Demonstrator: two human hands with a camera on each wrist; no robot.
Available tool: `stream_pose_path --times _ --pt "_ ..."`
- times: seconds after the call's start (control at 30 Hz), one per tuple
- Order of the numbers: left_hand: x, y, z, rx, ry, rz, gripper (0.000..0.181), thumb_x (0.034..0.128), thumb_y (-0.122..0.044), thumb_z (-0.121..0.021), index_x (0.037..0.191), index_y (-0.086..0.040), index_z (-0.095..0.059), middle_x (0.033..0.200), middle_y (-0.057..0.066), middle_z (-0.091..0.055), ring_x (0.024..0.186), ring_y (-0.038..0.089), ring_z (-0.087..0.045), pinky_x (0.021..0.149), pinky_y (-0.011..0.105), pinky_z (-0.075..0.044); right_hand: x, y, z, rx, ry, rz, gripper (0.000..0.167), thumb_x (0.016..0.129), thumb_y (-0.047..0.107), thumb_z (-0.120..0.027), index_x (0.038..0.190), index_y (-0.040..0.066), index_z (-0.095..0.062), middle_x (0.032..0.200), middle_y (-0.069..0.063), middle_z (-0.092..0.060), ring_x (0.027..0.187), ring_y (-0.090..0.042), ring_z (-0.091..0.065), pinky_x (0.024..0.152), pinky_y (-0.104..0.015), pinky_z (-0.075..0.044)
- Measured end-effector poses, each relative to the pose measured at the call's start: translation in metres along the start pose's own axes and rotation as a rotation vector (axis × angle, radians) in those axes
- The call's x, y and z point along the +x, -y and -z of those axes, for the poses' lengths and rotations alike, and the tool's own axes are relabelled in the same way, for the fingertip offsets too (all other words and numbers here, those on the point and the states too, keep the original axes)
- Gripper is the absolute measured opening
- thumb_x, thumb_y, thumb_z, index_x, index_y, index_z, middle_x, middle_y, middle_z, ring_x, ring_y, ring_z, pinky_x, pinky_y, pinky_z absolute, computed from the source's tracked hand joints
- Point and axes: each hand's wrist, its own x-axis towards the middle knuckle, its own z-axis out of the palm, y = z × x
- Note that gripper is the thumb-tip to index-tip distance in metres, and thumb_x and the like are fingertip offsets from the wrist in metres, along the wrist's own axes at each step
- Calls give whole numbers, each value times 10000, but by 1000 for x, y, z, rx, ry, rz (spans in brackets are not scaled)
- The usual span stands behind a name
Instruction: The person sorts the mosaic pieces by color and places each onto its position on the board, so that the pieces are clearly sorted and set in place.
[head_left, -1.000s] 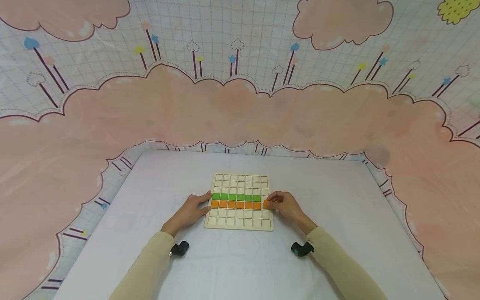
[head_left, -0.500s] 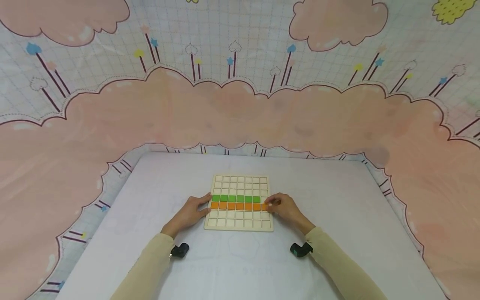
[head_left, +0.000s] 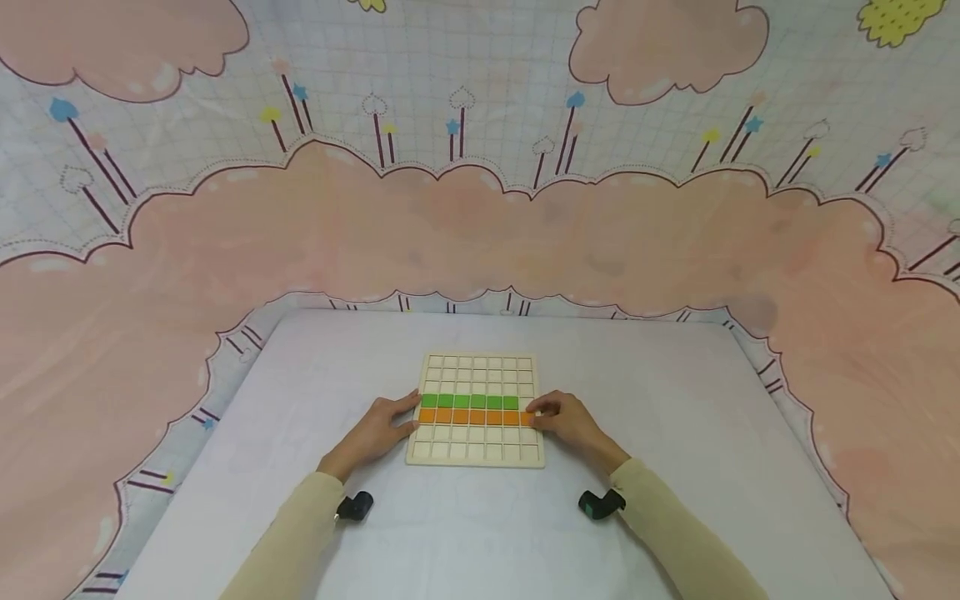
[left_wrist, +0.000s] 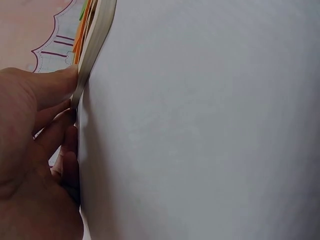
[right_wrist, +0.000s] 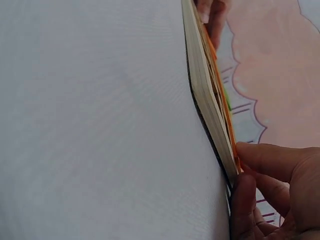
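A pale wooden grid board (head_left: 476,454) lies flat before me. A row of green square tiles (head_left: 470,402) runs across it, with a row of orange tiles (head_left: 477,417) just nearer to me. My left hand (head_left: 377,429) touches the board's left edge, index finger extended and thumb lower down; its other fingers lie by the table in the left wrist view. At the right end of the orange row, my right hand (head_left: 568,423) pinches the last orange tile (head_left: 526,419) between thumb and index finger. This tile sits in line with its row, partly covered by the fingertips.
The board rests on a white-covered table (head_left: 465,533). Behind and around it hangs a patterned cloth (head_left: 450,225) with peach clouds. Each wrist wears a small black camera, the left camera (head_left: 356,506) and the right camera (head_left: 602,504).
The right hand has brought the orange tile, tilted at the board's right edge a second ago, down into line with the orange row. The left hand has stayed at the board's left edge.
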Motion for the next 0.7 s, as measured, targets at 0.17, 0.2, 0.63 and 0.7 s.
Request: stream_pose_path --times 0.17,0.2,0.63,0.7 --pt "-3 1 2 6 7 -16 568 958 -229 -634 1485 -174 -429 1604 -36 -322 1406 323 -362 1177 571 -280 -4 2 -1 27 -7 13 176 841 154 -773 1012 132 -737 1052 -31 -665 880 -161 -544 766 -274 -460" --pt "-4 1 3 6 7 -17 569 957 -228 -634 1485 -172 -429 1604 -34 -324 1397 320 -370 1175 570 -283 -4 2 0 30 -5 19 188 841 148 -771 1023 122 -733 1047 -37 -668 870 -157 -549 756 -268 -464" --pt "-18 1 6 62 -28 -72 565 956 -200 -636 1475 -96 -437 1581 42 -365 1293 324 -444 1128 553 -358 -6 0 -2 140 47 -3 205 872 128 -725 1067 74 -694 997 -58 -686 779 -141 -590 680 -241 -511" --pt "-18 -1 6 62 -38 -82 576 957 -201 -635 1482 -90 -427 1564 74 -400 1247 306 -462 1108 541 -381 -6 1 0 173 39 -9 249 872 119 -713 1111 70 -665 1038 -69 -664 781 -149 -593 677 -247 -519"
